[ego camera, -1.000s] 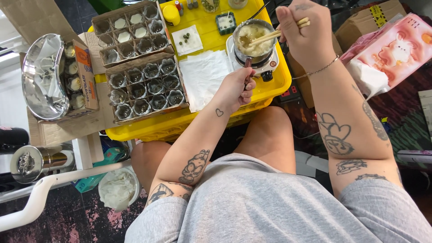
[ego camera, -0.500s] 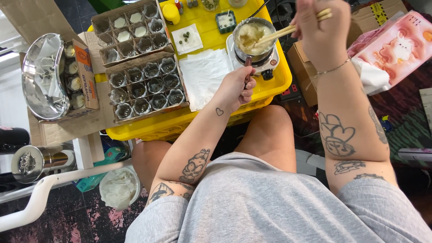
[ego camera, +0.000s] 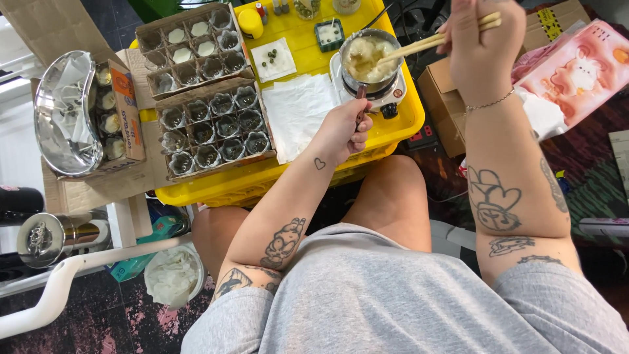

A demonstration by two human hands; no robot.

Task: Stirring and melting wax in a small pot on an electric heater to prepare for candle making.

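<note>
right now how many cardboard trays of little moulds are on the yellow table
2: the far tray near the table's back left corner, the near tray just in front of it. A third box sits off the table's left edge.

The fingertips of the right hand [ego camera: 481, 46] are cut off by the top edge of the picture, and the upper ends of the pale wooden chopsticks [ego camera: 432, 42] are covered by its fingers. The dark handle of the small metal pot [ego camera: 367, 59] is mostly hidden inside the closed left hand [ego camera: 344, 128]. The small white electric hotplate [ego camera: 386, 95] is largely covered by the pot. The jars at the far end of the yellow plastic tray [ego camera: 295, 177] are cropped by the top edge, so their contents cannot be told. What fills the little glass cups in the brown cardboard divider box [ego camera: 213, 128] is too small to be made out.
</note>
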